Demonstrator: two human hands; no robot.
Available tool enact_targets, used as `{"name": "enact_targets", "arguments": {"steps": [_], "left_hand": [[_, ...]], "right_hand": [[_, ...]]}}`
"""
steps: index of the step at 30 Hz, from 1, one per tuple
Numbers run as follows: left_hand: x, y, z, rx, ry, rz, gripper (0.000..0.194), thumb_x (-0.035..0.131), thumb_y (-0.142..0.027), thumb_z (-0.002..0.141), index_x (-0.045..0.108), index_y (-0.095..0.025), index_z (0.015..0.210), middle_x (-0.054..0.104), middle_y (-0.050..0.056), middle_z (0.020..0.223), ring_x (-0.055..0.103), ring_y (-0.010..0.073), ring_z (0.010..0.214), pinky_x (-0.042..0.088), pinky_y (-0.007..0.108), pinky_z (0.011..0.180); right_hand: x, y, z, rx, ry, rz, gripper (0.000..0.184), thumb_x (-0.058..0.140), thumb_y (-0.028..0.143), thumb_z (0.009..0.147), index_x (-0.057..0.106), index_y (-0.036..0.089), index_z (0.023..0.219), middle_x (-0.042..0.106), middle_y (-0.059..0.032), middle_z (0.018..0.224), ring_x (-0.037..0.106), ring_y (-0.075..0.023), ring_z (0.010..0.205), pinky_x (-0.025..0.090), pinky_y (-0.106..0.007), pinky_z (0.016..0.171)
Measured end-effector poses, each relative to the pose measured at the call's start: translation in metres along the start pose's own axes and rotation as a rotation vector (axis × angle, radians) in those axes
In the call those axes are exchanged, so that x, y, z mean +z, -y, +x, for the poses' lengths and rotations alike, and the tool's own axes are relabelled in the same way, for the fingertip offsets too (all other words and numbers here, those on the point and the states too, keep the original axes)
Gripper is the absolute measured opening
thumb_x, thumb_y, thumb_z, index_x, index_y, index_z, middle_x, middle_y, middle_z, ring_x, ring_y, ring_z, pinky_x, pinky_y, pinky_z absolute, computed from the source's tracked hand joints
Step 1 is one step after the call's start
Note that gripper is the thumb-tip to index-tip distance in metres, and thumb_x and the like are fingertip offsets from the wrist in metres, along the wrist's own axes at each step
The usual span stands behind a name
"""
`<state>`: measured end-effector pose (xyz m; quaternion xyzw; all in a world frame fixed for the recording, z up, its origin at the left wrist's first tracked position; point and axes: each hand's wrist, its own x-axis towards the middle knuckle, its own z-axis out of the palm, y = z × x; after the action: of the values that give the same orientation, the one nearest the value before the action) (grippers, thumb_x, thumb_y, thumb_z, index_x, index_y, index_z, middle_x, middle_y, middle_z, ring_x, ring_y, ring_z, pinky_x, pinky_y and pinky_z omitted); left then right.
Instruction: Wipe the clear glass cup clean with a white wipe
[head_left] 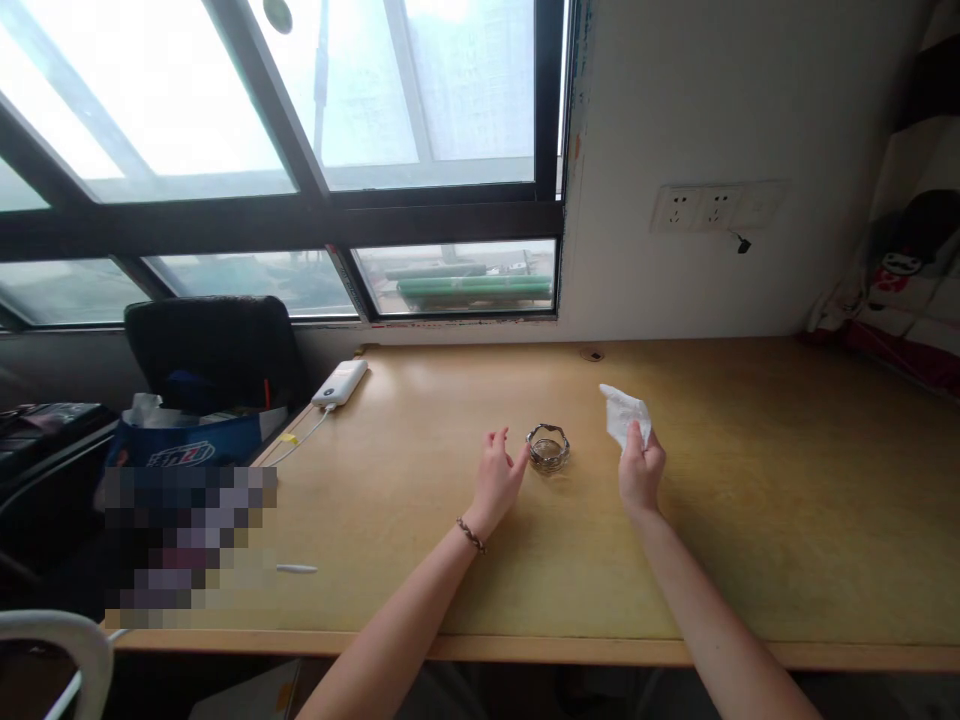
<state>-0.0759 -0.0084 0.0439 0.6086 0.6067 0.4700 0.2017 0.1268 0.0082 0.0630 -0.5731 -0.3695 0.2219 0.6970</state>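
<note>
A small round see-through dish with a wavy, dark-edged rim (549, 450) stands upright on the wooden table; it looks like a glass ashtray. Just left of it is my left hand (499, 470), open, with the fingers apart and slightly bent. The thumb tip is at the dish's left side, and whether it touches the glass I cannot tell. To the right of the dish, my right hand (641, 475) pinches a white tissue (624, 415) between thumb and fingers. The tissue sticks up and to the left from the grip, above the table top.
On the table's left edge lies a white power bank (340, 384) with a cable. A white pen-like stick (297, 569) rests near the front left. Beyond the left edge are a blue bag (187, 450) and a black chair (214, 345). Wall sockets (697, 208) sit at the back right.
</note>
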Motion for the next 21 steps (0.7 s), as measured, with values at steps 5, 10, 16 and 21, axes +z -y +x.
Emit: {"name": "enact_targets", "arguments": {"steps": [5, 10, 16, 21], "left_hand": [[0.005, 0.003, 0.024, -0.489, 0.393, -0.508, 0.050, 0.048, -0.050, 0.076, 0.051, -0.011, 0.108, 0.060, 0.012, 0.095, 0.061, 0.0104, 0.053, 0.050, 0.020, 0.047], [0.011, -0.001, 0.025, -0.536, 0.402, -0.583, 0.049, 0.062, -0.038, 0.070, 0.053, -0.010, 0.109, 0.064, 0.008, 0.081, 0.060, 0.0099, 0.050, 0.051, 0.019, 0.047], [0.013, -0.008, 0.010, -0.403, 0.446, -0.752, 0.065, 0.065, -0.034, 0.069, 0.038, -0.020, 0.127, 0.063, 0.007, 0.094, 0.059, 0.0058, 0.054, 0.051, 0.019, 0.053], [0.007, -0.022, 0.004, -0.383, 0.522, -0.861, 0.062, 0.062, -0.035, 0.072, 0.035, -0.024, 0.126, 0.054, 0.012, 0.116, 0.062, 0.0092, 0.061, 0.052, 0.023, 0.057]], "right_hand": [[0.020, -0.026, -0.019, 0.261, 0.279, 0.109, 0.037, 0.050, 0.049, 0.073, 0.062, 0.014, 0.077, 0.067, -0.0035, 0.068, 0.061, -0.0198, 0.065, 0.047, -0.026, 0.057], [0.025, -0.027, -0.025, 0.493, 0.504, 0.350, 0.038, 0.052, 0.048, 0.073, 0.063, 0.013, 0.084, 0.069, -0.0083, 0.084, 0.065, -0.0230, 0.077, 0.051, -0.032, 0.066], [0.020, -0.023, -0.022, 0.548, 0.611, 0.489, 0.042, 0.041, 0.047, 0.079, 0.060, 0.015, 0.100, 0.064, -0.0088, 0.104, 0.060, -0.0238, 0.097, 0.050, -0.037, 0.081], [0.016, -0.024, -0.023, 0.546, 0.555, 0.497, 0.044, 0.040, 0.049, 0.079, 0.059, 0.016, 0.100, 0.063, -0.0074, 0.108, 0.059, -0.0237, 0.099, 0.050, -0.036, 0.081]]}}
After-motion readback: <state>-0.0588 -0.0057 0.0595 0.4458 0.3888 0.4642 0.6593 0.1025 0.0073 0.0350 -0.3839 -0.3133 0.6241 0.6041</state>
